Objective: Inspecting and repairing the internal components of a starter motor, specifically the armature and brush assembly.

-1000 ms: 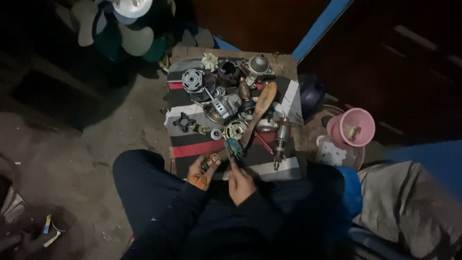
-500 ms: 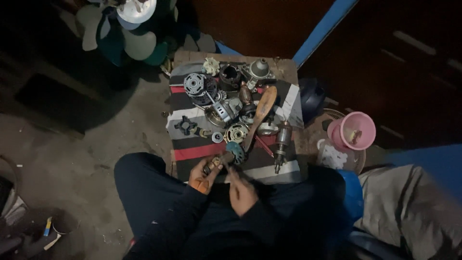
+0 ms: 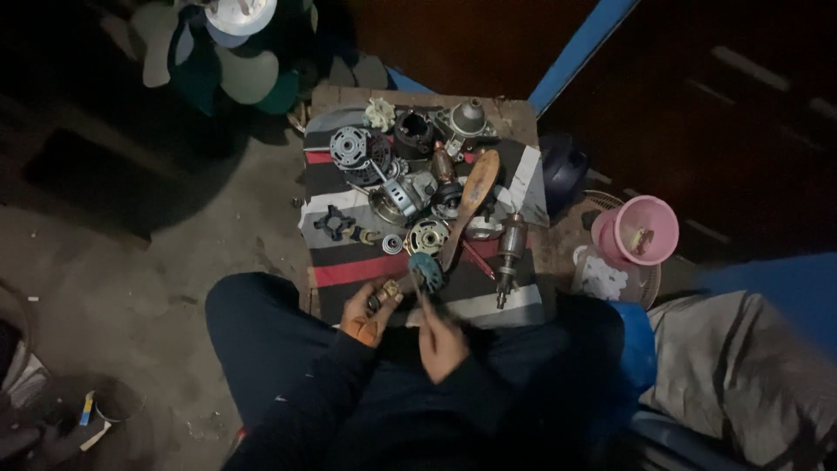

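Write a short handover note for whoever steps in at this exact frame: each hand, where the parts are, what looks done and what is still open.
Left hand: fingers closed around a small dark and brass-coloured part, held at the near edge of the striped cloth.
Right hand: gripping a thin tool whose upper end meets a round blue-green part; the tool itself is too dark to identify.
On the cloth: motor housings and rotors lie loose, a wooden handle lies across them, an armature to the right. A pink bowl sits off the cloth.
Done: motors lie in pieces.
Left: the held part is not yet set down or fitted.
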